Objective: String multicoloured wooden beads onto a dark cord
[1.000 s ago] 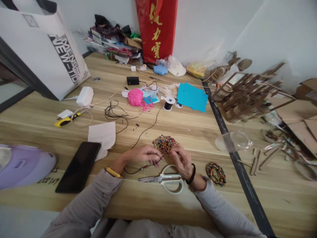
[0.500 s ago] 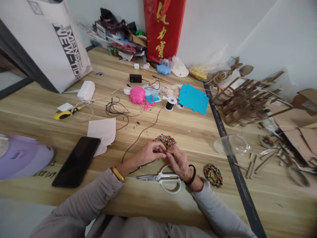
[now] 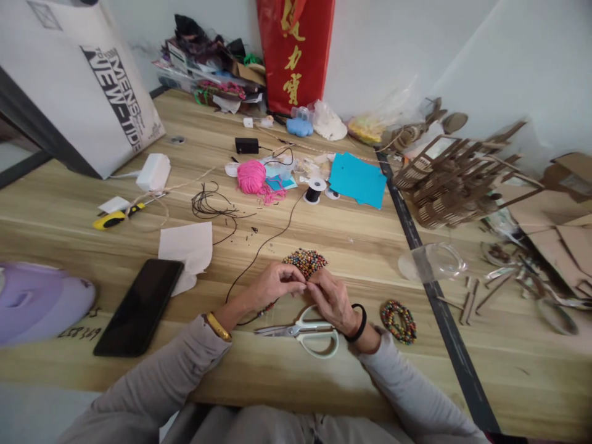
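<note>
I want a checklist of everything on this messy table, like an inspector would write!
Surface: wooden table, with a dark strip running across its right part.
Job's things: pile of coloured beads; black cord leading to a spool; beaded ring.
Clutter: scissors, black phone, white paper, pink yarn, blue sheet, yellow knife, clear cup on its side, brown cardboard pieces.
Grippers: left hand and right hand meet fingertip to fingertip at the cord beside the beads.
Cables: loose black cord tangle; black adapter.
Surroundings: white bag, red bag, white wall.
</note>
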The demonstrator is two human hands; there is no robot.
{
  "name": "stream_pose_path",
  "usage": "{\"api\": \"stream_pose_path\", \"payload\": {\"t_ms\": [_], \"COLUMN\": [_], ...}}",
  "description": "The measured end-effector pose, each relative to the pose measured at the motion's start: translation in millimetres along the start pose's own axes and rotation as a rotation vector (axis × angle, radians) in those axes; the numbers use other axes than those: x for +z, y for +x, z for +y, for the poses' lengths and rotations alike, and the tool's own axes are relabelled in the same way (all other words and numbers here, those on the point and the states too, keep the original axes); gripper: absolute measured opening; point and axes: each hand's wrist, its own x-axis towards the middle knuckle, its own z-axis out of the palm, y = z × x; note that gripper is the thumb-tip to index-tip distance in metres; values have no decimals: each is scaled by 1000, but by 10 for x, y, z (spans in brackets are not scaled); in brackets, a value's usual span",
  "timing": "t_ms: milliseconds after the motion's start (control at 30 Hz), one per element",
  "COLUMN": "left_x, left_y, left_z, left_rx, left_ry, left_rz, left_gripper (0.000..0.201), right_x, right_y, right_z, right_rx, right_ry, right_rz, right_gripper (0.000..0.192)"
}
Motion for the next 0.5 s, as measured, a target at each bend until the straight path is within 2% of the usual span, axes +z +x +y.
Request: {"api": "stream_pose_path", "payload": {"t_ms": [167,367,433,500], "left_x": [-31,-80,-95,-107], "left_y": [21,35,37,40], "left_z": [-26,-11,-13,-24], "left_rx": [4,2,8,10], "left_ry": [53,-5,-20,-39], "left_rz": [-18,-21,-25,-23], "left_gripper": [14,15,16,16], "right_x": [-32,-186,-284,-381], "right_y": [-3,60,94,117], "right_z": [10,90,99,79], "right_rx": [32,267,311,330], "right_ry": [52,79,71,70], "right_rz": [10,247,210,77], "right_gripper": [16,15,13,11]}}
